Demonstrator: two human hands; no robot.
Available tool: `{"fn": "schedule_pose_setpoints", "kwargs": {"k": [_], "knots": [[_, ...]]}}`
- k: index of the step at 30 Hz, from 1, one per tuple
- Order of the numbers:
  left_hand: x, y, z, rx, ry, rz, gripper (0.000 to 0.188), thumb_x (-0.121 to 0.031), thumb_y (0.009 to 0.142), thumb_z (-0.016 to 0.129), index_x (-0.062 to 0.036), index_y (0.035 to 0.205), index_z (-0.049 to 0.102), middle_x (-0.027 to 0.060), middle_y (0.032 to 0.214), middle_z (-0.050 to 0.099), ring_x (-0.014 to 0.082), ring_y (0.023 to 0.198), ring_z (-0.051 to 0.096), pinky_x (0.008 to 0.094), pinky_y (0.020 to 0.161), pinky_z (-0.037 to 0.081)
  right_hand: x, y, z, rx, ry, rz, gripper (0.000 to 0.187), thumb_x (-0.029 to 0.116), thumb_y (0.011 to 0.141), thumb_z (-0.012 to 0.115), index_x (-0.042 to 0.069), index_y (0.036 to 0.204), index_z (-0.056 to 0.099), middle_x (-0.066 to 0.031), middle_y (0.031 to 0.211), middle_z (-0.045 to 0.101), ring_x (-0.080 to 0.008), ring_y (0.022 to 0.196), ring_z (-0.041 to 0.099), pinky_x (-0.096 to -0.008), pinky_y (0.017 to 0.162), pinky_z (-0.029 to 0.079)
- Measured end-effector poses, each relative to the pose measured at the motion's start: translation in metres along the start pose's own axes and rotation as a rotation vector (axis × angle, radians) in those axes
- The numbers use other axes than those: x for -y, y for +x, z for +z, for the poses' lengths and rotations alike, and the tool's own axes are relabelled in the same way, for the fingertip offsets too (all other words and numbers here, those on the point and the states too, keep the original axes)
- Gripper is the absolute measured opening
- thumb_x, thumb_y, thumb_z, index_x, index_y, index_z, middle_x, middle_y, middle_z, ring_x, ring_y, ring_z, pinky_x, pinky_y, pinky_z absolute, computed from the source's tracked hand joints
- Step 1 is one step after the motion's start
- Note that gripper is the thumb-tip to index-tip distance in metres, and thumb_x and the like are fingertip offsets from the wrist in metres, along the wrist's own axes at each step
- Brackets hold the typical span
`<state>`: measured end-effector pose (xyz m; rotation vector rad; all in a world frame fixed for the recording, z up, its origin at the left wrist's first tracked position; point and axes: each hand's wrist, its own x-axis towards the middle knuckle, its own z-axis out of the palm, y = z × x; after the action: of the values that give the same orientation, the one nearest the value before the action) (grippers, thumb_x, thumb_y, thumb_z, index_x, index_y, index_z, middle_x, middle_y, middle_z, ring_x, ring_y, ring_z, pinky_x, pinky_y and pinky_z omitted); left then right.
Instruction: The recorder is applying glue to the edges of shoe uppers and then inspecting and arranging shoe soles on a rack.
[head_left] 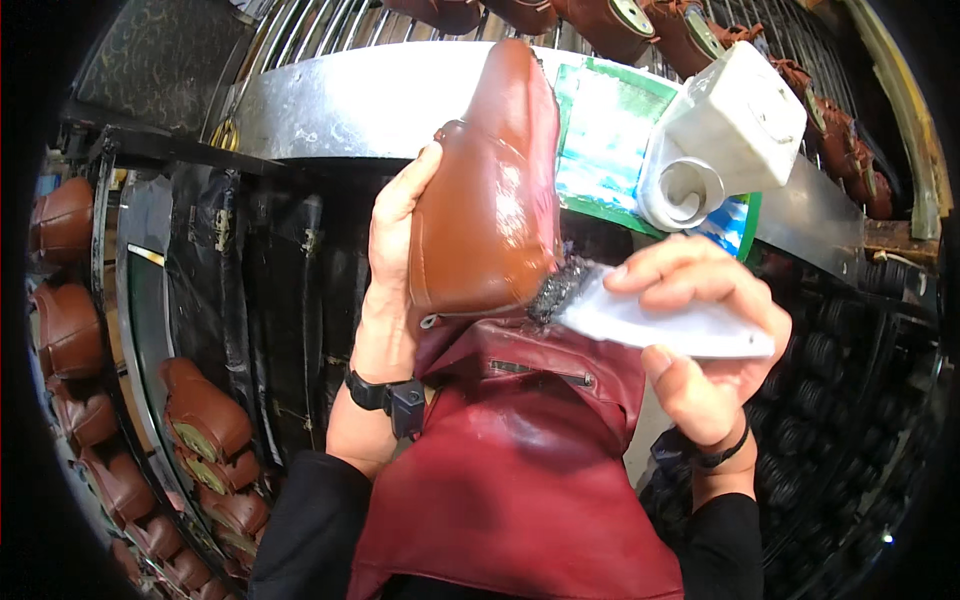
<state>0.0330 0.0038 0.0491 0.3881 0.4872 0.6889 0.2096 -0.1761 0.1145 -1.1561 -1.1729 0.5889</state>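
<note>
A glossy brown leather shoe (480, 215) is held up in front of me, toe pointing away, its pinkish underside edge turned to the right. My left hand (395, 225) grips it from the left side, fingers mostly hidden behind the leather. In my right hand (720, 330) is a brush (665, 322) with a white handle, pinched between thumb and fingers. Its dark, clumped bristles meet the shoe's lower edge near the heel. Just beyond the right hand, a white cup (690, 195) is joined to or leans against a white plastic container (745, 120).
A metal bench (330, 105) spans the far side, with a green-edged printed plastic sheet (605, 140) on it. Behind it, more brown shoes (610, 25) line a slatted rack. Shelves of brown shoes (205, 410) stand at left. A dark red apron (510, 480) covers my lap.
</note>
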Motion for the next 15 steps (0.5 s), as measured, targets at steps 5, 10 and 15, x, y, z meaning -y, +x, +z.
{"fn": "schedule_pose_setpoints", "kwargs": {"k": [5, 10, 15], "knots": [[0.016, 0.001, 0.004, 0.071, 0.055, 0.148, 0.035, -0.004, 0.102, 0.06, 0.005, 0.136, 0.061, 0.0136, 0.126, 0.071, 0.0205, 0.109, 0.071, 0.0341, 0.092, 0.062, -0.001, 0.033, -0.008, 0.006, 0.042, -0.043, 0.037, 0.027, 0.084, 0.078, -0.003, 0.103, 0.065, -0.0219, 0.103, 0.073, -0.0288, 0.1, 0.068, -0.0423, 0.091, 0.055], [0.037, 0.017, -0.029, -0.007, 0.538, 0.291, 0.049, -0.011, 0.103, 0.064, 0.0004, 0.147, 0.049, 0.012, 0.14, 0.064, 0.0248, 0.126, 0.063, 0.0409, 0.101, 0.059, -0.029, 0.069, -0.02, 0.079, 0.089, -0.164, 0.038, 0.025, 0.085, 0.076, -0.005, 0.106, 0.066, -0.0224, 0.105, 0.073, -0.0298, 0.104, 0.07, -0.0434, 0.092, 0.057], [0.024, 0.012, -0.007, 0.034, 0.501, 0.303, 0.043, -0.024, 0.109, 0.055, -0.0022, 0.146, 0.053, 0.0125, 0.14, 0.064, 0.0258, 0.127, 0.064, 0.0445, 0.104, 0.058, -0.08, 0.106, -0.025, -0.044, 0.274, 0.036, 0.014, 0.006, 0.099, 0.065, -0.006, 0.106, 0.068, -0.0192, 0.103, 0.074, -0.0217, 0.078, 0.071, -0.0368, 0.075, 0.059]]}}
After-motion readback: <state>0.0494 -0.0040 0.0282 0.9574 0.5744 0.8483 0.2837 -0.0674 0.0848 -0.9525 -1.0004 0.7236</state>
